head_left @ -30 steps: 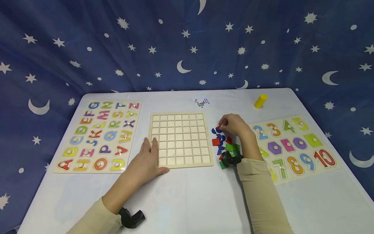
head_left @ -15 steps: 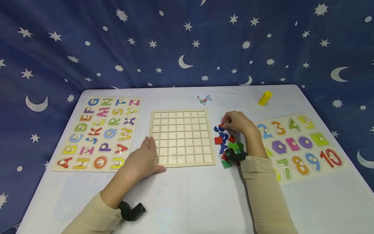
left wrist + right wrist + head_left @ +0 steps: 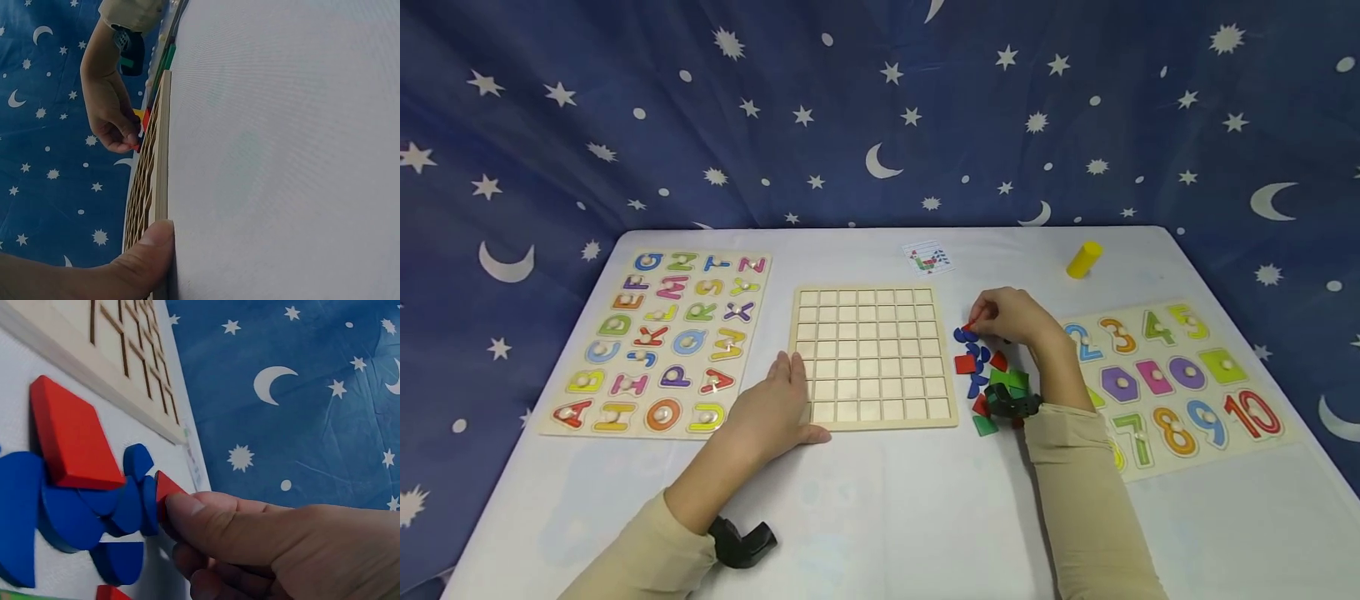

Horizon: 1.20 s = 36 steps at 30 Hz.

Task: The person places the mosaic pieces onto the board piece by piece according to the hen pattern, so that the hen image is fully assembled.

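Note:
My left hand [image 3: 771,412] lies at the near left corner of a wooden grid board [image 3: 874,427], its fingers extended along the left side. Its thumb [image 3: 150,250] presses the board's near edge in the left wrist view. To the right of the board, my right hand [image 3: 1015,318] pinches a small red wedge-shaped piece [image 3: 167,487] between thumb and fingers. Blue half-round pieces [image 3: 69,515] lie right beside that piece, with a red square block [image 3: 78,437] leaning on some of them. Green squares [image 3: 985,426] are nearer me, partly hidden by the right wrist's black camera.
An alphabet puzzle board [image 3: 681,358] lies on the left, a number puzzle board [image 3: 1187,433] on the right. Behind the grid board is a picture card [image 3: 928,258]. A yellow cylinder [image 3: 1083,260] stands at the back right, before the starry curtain [image 3: 970,100].
The head view has shifted slightly. My left fingers have drawn closer together on the board's side. My right hand stays at the far end of the pieces, with the red wedge-shaped piece.

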### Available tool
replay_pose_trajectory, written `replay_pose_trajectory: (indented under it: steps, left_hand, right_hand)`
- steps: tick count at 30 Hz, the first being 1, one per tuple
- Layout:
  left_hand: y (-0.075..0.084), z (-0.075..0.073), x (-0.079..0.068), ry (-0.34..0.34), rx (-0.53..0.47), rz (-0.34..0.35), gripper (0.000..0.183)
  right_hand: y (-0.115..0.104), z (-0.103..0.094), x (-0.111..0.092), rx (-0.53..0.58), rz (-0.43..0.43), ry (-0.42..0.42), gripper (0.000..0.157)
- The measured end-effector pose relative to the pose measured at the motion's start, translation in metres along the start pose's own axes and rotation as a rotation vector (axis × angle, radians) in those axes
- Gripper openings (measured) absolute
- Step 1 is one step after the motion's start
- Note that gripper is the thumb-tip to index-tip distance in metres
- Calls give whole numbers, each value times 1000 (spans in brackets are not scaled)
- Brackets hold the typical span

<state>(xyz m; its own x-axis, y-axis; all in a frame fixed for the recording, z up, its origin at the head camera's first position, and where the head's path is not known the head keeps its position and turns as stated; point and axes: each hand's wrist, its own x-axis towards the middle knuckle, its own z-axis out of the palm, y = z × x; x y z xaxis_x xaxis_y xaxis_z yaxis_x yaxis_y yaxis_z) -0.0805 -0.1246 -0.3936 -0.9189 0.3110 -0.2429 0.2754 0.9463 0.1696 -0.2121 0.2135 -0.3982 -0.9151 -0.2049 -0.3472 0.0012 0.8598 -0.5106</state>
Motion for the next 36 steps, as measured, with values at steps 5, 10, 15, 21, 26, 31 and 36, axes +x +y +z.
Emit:
replay_pose_trajectory:
  steps: [5, 10, 15, 21, 26, 31, 36]
  left_hand:
    - [-5, 1, -4, -4, 17, -19, 110]
    - [-11, -1, -6, 5, 30, -27, 110]
    - [-12, -4, -5, 8, 41, -34, 110]
    - [-9, -3, -3, -15, 57, -76, 111]
    - [-8, 2, -3, -34, 63, -132, 115]
    - [-7, 6, -4, -47, 62, -131, 114]
    - [-3, 7, 0, -41, 86, -115, 113]
  right_hand:
    - [-10, 5, 2, 33, -41, 40, 17]
    - [-35, 11, 3, 94, -141, 85, 13]
    - [-65, 20, 8, 128, -262, 133, 10]
    - [-102, 43, 20, 129, -343, 155, 8]
    - [-136, 71, 31, 125, -382, 136, 7]
    - [-156, 95, 39, 86, -376, 126, 6]
    - [-159, 109, 46, 47, -387, 178, 6]
